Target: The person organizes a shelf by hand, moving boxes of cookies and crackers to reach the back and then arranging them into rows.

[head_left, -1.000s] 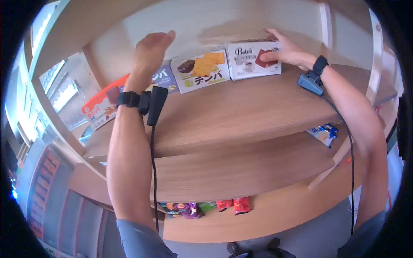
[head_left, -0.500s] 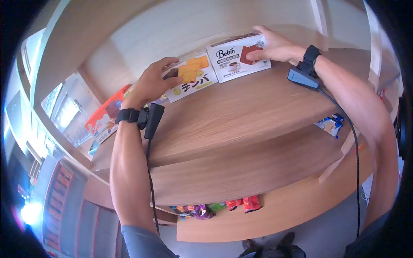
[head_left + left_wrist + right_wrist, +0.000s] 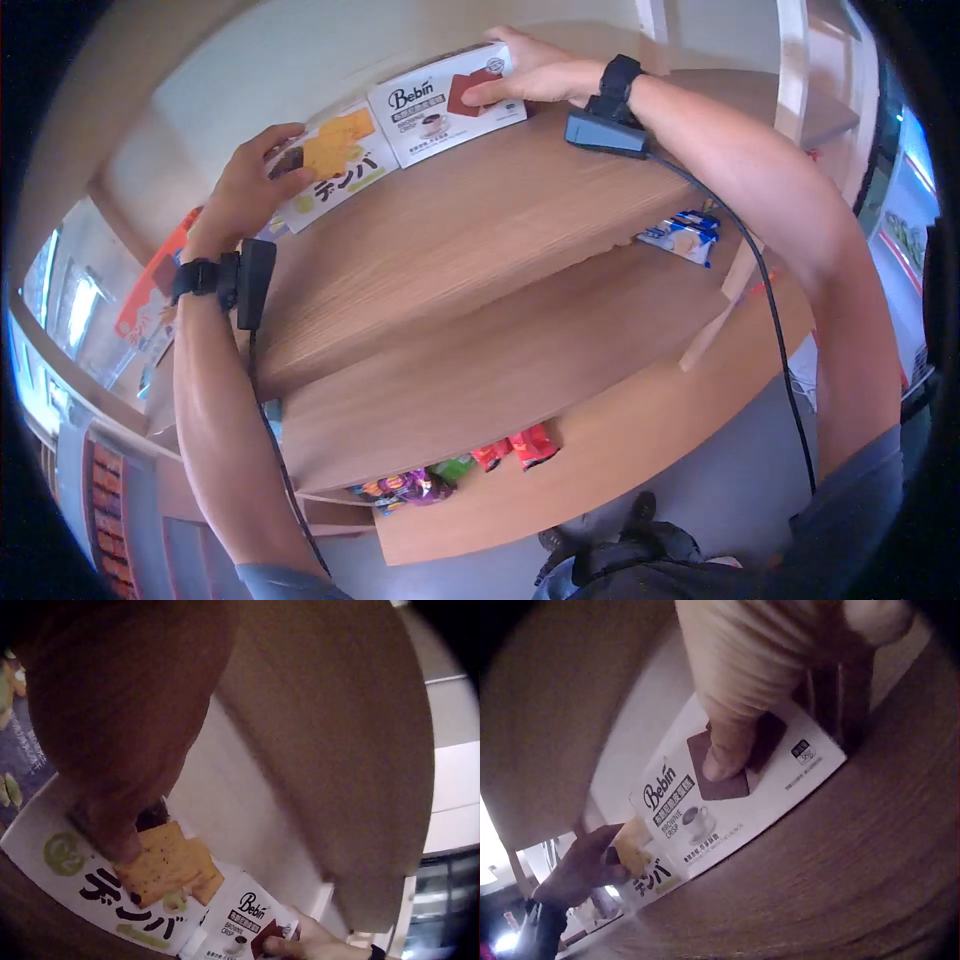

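A white Bebin brownie crisp box [image 3: 425,112] stands on the upper shelf [image 3: 450,220], its printed front outward. My right hand [image 3: 540,72] grips this box at its right end, thumb [image 3: 731,746] flat on the brownie picture and fingers behind. Beside it on the left, end to end, is a white cracker box [image 3: 350,178] with green marks and black Japanese lettering. My left hand [image 3: 248,185] holds the cracker box's left part, with the thumb on its front. In the left wrist view, that hand covers the box's upper left corner.
Farther left stands an orange-red box [image 3: 150,285], partly behind my left wrist. On the shelf below lies a blue snack packet [image 3: 685,237] near a wooden post [image 3: 735,280]. Red bags [image 3: 533,445] and a purple bag [image 3: 425,488] stick out lower down.
My left hand has come down from above the boxes and taken hold of the cracker box. My right hand has stayed on the Bebin box. The head view has swung right.
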Demonstrator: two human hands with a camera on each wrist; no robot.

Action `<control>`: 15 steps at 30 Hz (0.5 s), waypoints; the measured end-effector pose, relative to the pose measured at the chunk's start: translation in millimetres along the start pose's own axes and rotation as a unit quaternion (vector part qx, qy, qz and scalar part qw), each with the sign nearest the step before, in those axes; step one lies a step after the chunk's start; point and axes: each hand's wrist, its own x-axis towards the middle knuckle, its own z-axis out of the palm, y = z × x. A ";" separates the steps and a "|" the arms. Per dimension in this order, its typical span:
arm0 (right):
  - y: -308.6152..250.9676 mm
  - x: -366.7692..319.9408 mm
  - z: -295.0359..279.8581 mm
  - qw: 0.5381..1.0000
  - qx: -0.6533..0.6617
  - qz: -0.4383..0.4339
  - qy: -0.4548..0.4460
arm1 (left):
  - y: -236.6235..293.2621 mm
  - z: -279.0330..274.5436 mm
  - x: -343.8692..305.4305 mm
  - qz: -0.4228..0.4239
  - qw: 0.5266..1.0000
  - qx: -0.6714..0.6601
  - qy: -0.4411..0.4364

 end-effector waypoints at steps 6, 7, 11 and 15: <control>-20.4 -6.7 -9.3 0.999 -0.004 0.046 -0.016 | -10.8 -0.6 1.4 0.004 1.000 -0.002 0.000; -22.0 -7.0 -6.4 0.999 -0.040 0.033 0.008 | -11.7 -0.9 1.5 0.023 1.000 0.003 0.010; -28.0 -19.6 -17.9 0.988 -0.096 0.020 0.116 | -18.9 0.0 5.8 0.049 0.998 0.036 0.013; -70.1 -57.9 -58.9 0.993 -0.071 0.064 0.062 | -37.1 0.5 13.6 0.042 0.998 -0.049 -0.026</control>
